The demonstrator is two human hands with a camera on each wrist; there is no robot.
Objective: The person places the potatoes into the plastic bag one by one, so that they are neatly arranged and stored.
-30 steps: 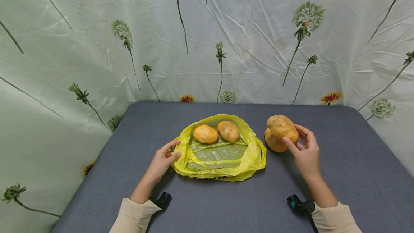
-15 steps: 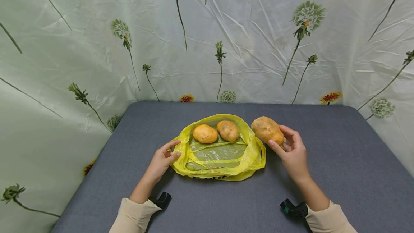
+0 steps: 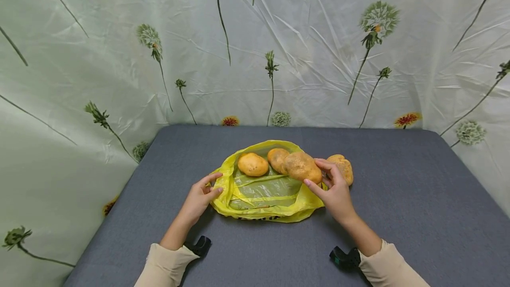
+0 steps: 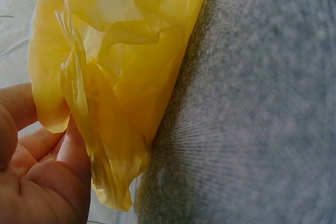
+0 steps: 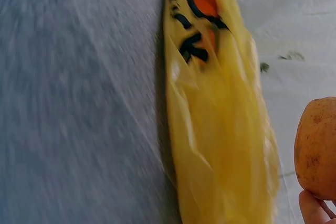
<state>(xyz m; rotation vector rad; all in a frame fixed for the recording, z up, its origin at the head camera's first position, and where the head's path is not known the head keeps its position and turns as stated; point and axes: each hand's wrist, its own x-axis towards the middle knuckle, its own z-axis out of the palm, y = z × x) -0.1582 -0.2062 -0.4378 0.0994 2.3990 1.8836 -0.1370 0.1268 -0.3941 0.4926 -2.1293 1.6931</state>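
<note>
A yellow plastic bag (image 3: 307, 203) lies with its mouth spread wide on the table. Two potatoes sit inside at its far side: one potato (image 3: 253, 164) shows whole, while the other potato (image 3: 276, 158) is partly covered. My right hand (image 3: 338, 196) holds a larger potato (image 3: 303, 166) between thumb and fingers, over the right rim of the bag. The right wrist view catches that potato (image 5: 317, 148) at its edge. My left hand (image 3: 200, 198) pinches the bag's left rim; in the left wrist view the yellow film (image 4: 126, 87) runs between thumb and fingers.
Behind my right fingers another potato (image 3: 344, 171) rests on the grey table (image 3: 406, 198), just right of the bag. A pale curtain (image 3: 318, 48) with printed flowers hangs behind the table and along its left side. Black wrist devices (image 3: 344, 258) sit at both sleeves.
My right hand has carried its potato leftward, from above the potato on the table to above the bag's right rim. My left hand and the bag have hardly moved.
</note>
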